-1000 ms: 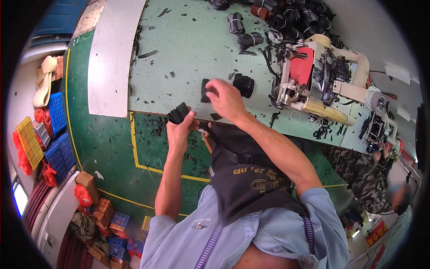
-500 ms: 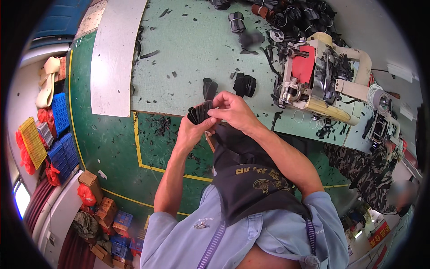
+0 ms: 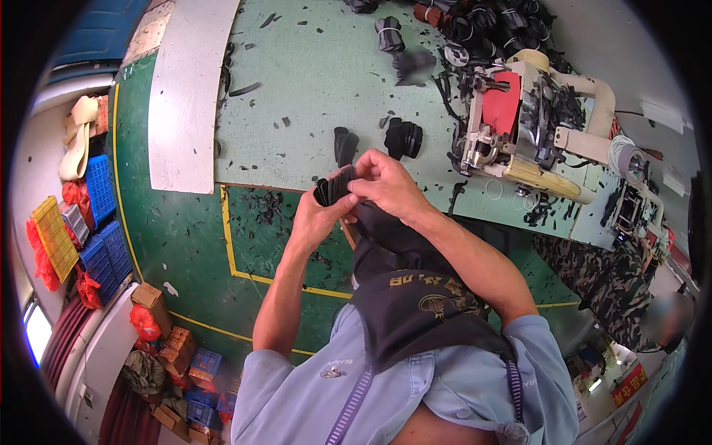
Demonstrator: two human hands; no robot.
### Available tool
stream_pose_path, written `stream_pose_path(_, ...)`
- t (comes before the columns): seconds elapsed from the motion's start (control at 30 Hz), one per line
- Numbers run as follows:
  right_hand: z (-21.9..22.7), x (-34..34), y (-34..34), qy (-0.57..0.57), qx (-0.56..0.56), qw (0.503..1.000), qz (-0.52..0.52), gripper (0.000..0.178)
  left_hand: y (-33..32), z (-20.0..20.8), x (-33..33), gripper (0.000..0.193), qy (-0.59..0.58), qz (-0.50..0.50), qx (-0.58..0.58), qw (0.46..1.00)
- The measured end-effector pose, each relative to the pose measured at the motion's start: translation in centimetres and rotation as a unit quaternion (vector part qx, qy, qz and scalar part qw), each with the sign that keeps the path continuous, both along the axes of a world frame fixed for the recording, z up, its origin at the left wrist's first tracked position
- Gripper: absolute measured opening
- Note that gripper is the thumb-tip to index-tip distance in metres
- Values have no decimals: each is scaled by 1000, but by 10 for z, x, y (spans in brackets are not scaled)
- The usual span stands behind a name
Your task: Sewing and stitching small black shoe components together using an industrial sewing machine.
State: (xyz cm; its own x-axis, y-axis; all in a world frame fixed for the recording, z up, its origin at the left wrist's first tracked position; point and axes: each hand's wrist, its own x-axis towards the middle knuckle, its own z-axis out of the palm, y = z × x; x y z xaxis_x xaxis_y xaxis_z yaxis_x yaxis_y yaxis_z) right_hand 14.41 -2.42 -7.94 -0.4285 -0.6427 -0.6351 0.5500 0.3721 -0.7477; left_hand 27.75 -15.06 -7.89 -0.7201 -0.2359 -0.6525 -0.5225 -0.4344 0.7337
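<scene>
A stack of thin black pieces (image 3: 334,185), fanned at its left end, is held up just off the table's near edge. My left hand (image 3: 319,214) grips it from below and the left, thumb pressed along the near side. Closed on the right end of the same stack is my right hand (image 3: 383,185), its fingertips pinching the pieces. On the table, just beyond my hands, lie a small dark bundle (image 3: 345,144) and a second black bundle (image 3: 403,139) to its right. The exact kind of the pieces cannot be made out.
A cream sewing machine (image 3: 519,126) stands on the green table (image 3: 297,89) at right, with black scraps around it. Tied dark bundles (image 3: 482,30) pile up at the back. A white board (image 3: 189,104) lies at left. Another person in camouflage (image 3: 593,282) is at far right.
Both hands keep their hold on the stack, which has shifted very slightly to the right. The fanned left end looks a little more closed up.
</scene>
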Motion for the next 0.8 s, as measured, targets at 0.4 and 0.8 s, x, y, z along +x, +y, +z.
stream_pose_path(0.4,0,-2,1,-7,17,1000,2,24,1,1,-3,45,-5,-12,0,1000)
stream_pose_path(0.8,-14,7,3,53,56,997,-31,21,13,7,-14,58,-53,-71,-118,989)
